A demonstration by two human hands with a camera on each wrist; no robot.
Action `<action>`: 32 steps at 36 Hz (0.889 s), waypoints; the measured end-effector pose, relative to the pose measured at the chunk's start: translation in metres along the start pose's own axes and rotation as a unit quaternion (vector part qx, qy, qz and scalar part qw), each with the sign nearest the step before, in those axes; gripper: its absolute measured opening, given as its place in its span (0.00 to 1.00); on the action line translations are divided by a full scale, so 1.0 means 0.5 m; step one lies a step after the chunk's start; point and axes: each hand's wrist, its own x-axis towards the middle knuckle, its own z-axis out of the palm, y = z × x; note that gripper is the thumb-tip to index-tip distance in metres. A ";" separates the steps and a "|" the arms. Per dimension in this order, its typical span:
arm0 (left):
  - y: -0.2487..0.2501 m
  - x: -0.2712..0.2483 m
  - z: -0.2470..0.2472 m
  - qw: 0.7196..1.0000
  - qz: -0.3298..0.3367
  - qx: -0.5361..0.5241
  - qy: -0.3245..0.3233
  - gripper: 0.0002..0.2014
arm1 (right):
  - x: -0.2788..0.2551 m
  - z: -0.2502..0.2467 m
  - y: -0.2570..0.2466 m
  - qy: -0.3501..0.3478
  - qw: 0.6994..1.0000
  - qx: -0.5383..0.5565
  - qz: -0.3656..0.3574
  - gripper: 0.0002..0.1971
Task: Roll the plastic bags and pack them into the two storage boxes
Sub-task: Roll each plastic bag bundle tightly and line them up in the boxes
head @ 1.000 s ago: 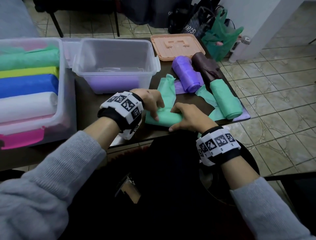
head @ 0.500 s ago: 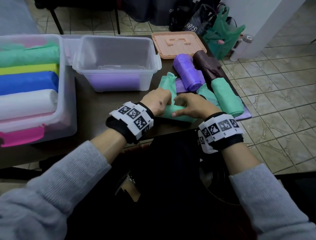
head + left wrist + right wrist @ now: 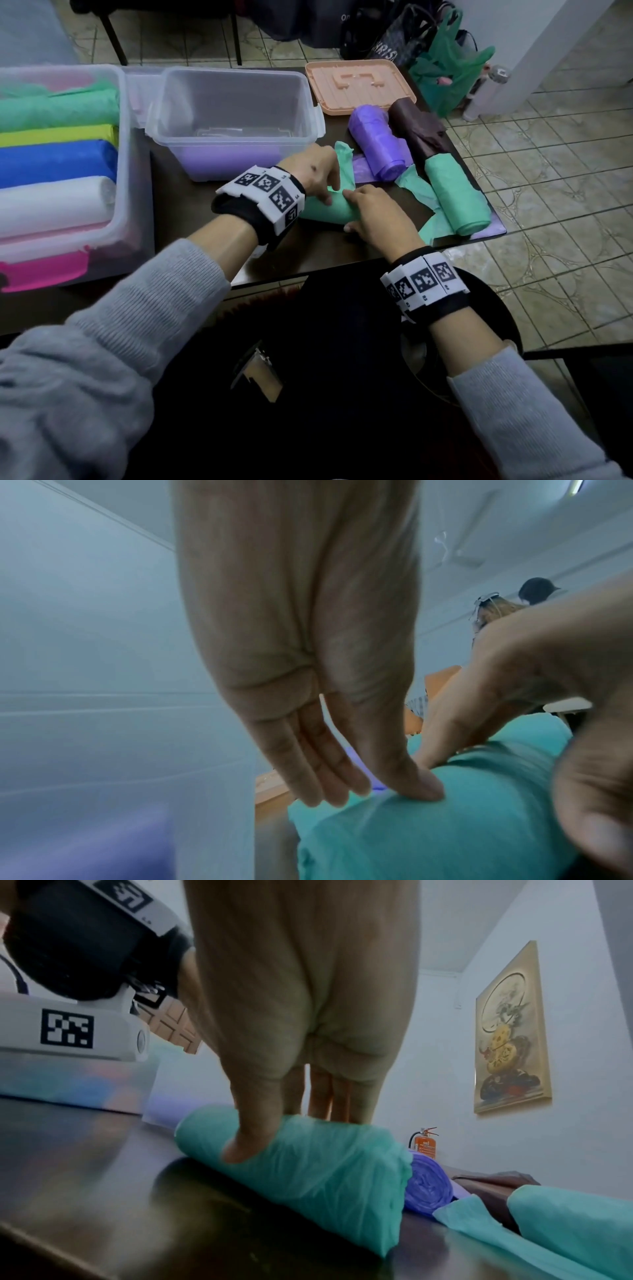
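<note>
The green bag (image 3: 325, 209) lies on the bench (image 3: 191, 205) near its front edge, already rolled into a thick tube, with its free tail (image 3: 344, 161) stretched away toward the small clear box (image 3: 233, 120). I think it is kept flat on the bench so the surface gives resistance and the roll stays tight.

The left hand (image 3: 317, 174) rests on the left part of the roll: its fingers (image 3: 329, 772) are nearly straight and its thumb presses into the plastic (this is pressing, not a grasp). The right hand (image 3: 373, 214) lies over the right part, its thumb (image 3: 250, 1139) on the near side and its straight fingers over the top, so it also pushes and does not clasp. Both wrists are bent down and the palms face the bench, a good pose for rolling forward.

Just beyond the right hand lie a purple roll (image 3: 376, 140), a brown roll (image 3: 416, 132) and another green roll (image 3: 457, 195), which wait near the box. The peach lid (image 3: 359, 85) lies behind them. The large box (image 3: 123, 144) at the left already holds several coloured rolls.
</note>
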 end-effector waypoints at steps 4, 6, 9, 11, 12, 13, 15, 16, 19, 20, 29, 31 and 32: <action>-0.007 -0.001 0.021 0.999 0.001 -0.010 0.042 0.12 | 0.009 -0.001 -0.009 0.009 0.999 -0.032 0.005 0.24; -0.011 0.000 0.033 0.999 -0.001 0.002 0.053 0.14 | 0.018 -0.005 -0.012 -0.007 0.999 -0.031 0.013 0.23; -0.015 -0.004 0.046 0.999 0.006 0.034 0.030 0.26 | 0.029 -0.011 -0.017 -0.050 0.998 -0.028 0.035 0.23; -0.017 -0.012 0.052 0.998 0.013 0.061 0.011 0.35 | 0.034 -0.015 -0.020 -0.082 0.995 -0.017 0.052 0.24; -0.018 -0.015 0.054 0.997 0.014 0.074 0.004 0.38 | 0.035 -0.018 -0.022 -0.092 0.994 -0.009 0.059 0.24; -0.019 -0.018 0.056 0.996 0.014 0.084 0.001 0.40 | 0.035 -0.019 -0.023 -0.098 0.993 -0.001 0.063 0.24; -0.020 -0.024 0.059 0.995 0.014 0.099 -0.003 0.40 | 0.030 -0.020 -0.025 -0.110 0.992 0.015 0.066 0.21; -0.020 -0.027 0.060 0.994 0.016 0.105 -0.004 0.40 | 0.027 -0.019 -0.025 -0.115 0.991 0.021 0.065 0.21; -0.018 -0.034 0.061 0.994 0.021 0.109 -0.015 0.37 | 0.014 -0.010 -0.024 -0.115 0.991 0.028 0.059 0.23; -0.017 -0.036 0.060 0.994 0.018 0.104 -0.022 0.37 | 0.009 -0.007 -0.023 -0.111 0.992 0.023 0.055 0.25; -0.016 -0.049 0.042 0.993 0.000 0.074 -0.094 0.30 | -0.042 0.025 -0.043 0.010 1.000 0.002 -0.004 0.29; -0.018 -0.050 0.037 0.991 0.000 0.071 -0.113 0.28 | -0.042 0.020 -0.038 -0.008 0.999 0.042 -0.002 0.28; -0.020 -0.050 0.035 0.991 0.001 0.069 -0.118 0.28 | -0.040 0.017 -0.036 -0.016 0.998 0.053 -0.001 0.29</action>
